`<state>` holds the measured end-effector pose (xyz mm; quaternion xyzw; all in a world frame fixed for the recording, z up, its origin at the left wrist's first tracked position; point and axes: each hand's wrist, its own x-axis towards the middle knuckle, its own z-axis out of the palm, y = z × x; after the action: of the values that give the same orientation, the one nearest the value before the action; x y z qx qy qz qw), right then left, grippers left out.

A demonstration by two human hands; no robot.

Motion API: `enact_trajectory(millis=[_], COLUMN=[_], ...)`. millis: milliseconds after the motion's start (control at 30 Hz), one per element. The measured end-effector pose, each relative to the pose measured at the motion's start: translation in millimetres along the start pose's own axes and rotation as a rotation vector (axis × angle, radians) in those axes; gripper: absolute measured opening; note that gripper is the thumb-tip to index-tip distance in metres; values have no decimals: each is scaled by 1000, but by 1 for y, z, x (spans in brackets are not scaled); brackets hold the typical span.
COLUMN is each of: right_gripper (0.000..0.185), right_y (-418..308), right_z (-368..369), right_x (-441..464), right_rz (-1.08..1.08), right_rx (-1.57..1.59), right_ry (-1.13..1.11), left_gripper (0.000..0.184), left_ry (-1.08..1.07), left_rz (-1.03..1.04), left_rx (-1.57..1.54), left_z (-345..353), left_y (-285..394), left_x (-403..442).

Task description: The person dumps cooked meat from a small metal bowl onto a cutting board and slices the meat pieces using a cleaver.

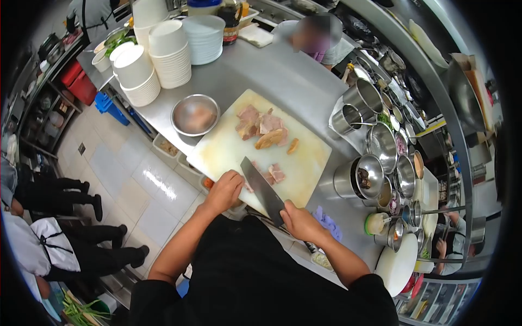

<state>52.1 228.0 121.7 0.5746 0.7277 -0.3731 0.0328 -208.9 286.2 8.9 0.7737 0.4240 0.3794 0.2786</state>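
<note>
My right hand (300,221) is wrapped around the handle of a broad cleaver (260,185), its blade slanting over the near part of the white cutting board (217,149). Left of the blade, my left hand (225,190) is closed, fingers bent together at the board's near edge. A bit of pale pink meat (249,187) shows at its fingertips, mostly hidden by hand and blade. Small cut meat pieces (276,172) lie just right of the blade. Farther back on the board rest larger slices of meat (270,124) and a browned strip (293,145).
A steel bowl (196,115) with pink meat stands left of the board. Beyond it are stacked white containers (169,51). Steel pots and bowls (380,146) crowd the right side, with a purple cloth (327,223) nearer. One person (312,38) is across the counter; others stand left.
</note>
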Motion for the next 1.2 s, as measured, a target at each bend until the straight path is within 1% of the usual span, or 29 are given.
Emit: enact_trajectory(millis=[33,67,133,167,200,267,300,333,400,467,533,567,633,667,733,767,800,867,900,933,1000,1067,1133,1200], right_gripper=[25,25,26,27,27,25,24,24,24,24,24,25,26,26,24,24,24,25,23,23,20,20,21,20], right_y=[15,26,38,33,38,56,63,71,85,95,102,101,92,83,67,60,57,50,48,41,25,3,-16,-46], right_z=[7,12,18,16,19,27,30,34,40,46,52,56,58,57,58,60,62,67,69,67,59,46,35,17], right_x=[-4,-10,-21,-31,-35,-44,-46,-49,-50,-47,-42,-37,-27,-23,-17,-13,-10,-2,1,4,7,20,42,69], right_rz=[-52,-52,79,222,218,288,295,296,348,340,334,310,282,272,256,256,246,247,232,221,175,152,16,-31], right_rx=[71,66,397,782,789,1114,1144,1152,1247,1294,1337,1354,1358,1358,1292,1291,1290,1293,1281,1274,1216,1183,1051,1065], right_ry=[75,84,42,-15,-15,51,87,91,165,168,171,146,91,94,-4,-23,-38,-30,-36,-63,-36,-27,-33,-93], left_gripper=[22,22,39,56,56,68,77,77,82,82,77,77,66,66,58,49,49,43,36,36,35,34,30,26], left_ry=[-6,-2,122,134,129,174,104,96,68,108,108,110,80,83,84,133,140,204,265,279,307,349,527,591], left_rz=[-75,-66,-182,-186,-184,-160,-181,-177,-159,-130,-94,-85,-67,-59,-30,-23,-31,-78,-76,-91,-132,-99,-120,-105], left_rx=[-7,-9,14,62,69,134,138,140,252,263,92,92,32,37,165,151,165,59,27,46,-73,-23,35,150], left_z=[3,8,15,20,26,39,50,56,66,75,81,85,92,94,100,105,109,111,111,105,91,62,31,-19], left_y=[1,2,7,13,18,31,28,31,33,26,21,22,27,30,39,39,36,30,30,31,30,24,9,-6], left_x=[-1,-3,-7,-9,-7,0,2,6,19,33,46,51,62,66,69,69,69,65,63,61,63,71,85,107])
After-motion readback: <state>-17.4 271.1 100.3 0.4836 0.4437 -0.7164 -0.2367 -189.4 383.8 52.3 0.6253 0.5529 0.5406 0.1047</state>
